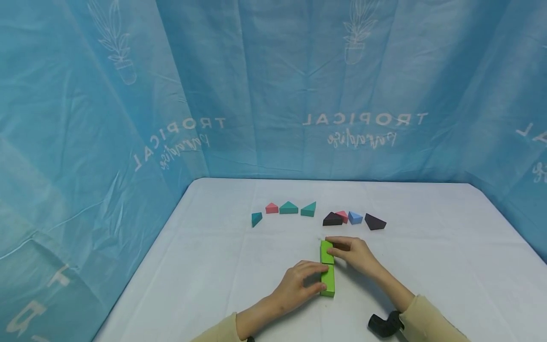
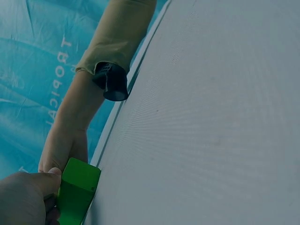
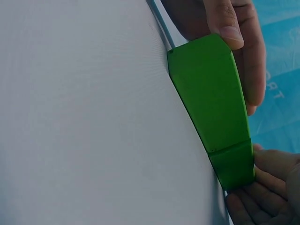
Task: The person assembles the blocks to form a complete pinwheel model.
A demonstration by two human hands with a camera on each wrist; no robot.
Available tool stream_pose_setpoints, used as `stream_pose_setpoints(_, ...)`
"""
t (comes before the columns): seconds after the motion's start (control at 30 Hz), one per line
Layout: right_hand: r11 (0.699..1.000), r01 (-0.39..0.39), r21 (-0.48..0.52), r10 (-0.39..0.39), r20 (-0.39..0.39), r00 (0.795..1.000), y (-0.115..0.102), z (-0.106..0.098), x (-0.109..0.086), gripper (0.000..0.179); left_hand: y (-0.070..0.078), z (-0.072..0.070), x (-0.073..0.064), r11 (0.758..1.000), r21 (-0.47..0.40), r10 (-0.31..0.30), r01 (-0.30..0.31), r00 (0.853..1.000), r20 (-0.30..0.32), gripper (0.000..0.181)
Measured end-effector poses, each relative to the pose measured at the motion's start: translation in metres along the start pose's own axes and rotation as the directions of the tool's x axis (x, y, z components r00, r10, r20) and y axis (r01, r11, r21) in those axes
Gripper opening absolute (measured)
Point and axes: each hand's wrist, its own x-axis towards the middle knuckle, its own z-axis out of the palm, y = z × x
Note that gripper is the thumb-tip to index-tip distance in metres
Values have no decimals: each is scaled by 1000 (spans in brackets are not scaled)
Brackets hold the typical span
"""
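Two green blocks lie end to end in a line on the white table, their short ends meeting. My left hand (image 1: pixel 295 287) holds the nearer, longer green block (image 1: pixel 328 282), with thumb and index finger at its left side and top. At the far end, my right hand (image 1: pixel 358 257) grips the shorter green block (image 1: pixel 326 253), the thumb on its right part and the index finger at its far end. In the right wrist view the longer block (image 3: pixel 211 93) spans between both hands, its joint with the shorter block (image 3: pixel 233 165) showing as a thin line.
Beyond the hands lies a loose row of small blocks: teal triangles (image 1: pixel 288 208), a red triangle (image 1: pixel 271 208), black pieces (image 1: pixel 375 222), a blue one (image 1: pixel 354 218) and another red one. A black wrist camera (image 1: pixel 386 325) sits by the right sleeve. Blue curtains (image 1: pixel 273 95) surround the table.
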Motion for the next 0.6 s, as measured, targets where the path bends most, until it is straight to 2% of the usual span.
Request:
stream_pose_setpoints(0.17, 1000, -9, 12, 9, 6, 1000, 0, 1, -3, 39, 1, 0, -1, 1000, -5, 13, -13, 1000, -6, 39)
stream_pose_setpoints(0.37, 1000, 20, -6, -20, -3, 1000, 1, 2, -4, 38, 2, 1, -1, 999, -5, 32, -32, 999, -20, 40)
stream_pose_setpoints(0.6, 1000, 13, -1, -13, 2, 1000, -1, 4, -6, 39, 5, 1, -3, 1000, 10, 10, -10, 1000, -23, 41)
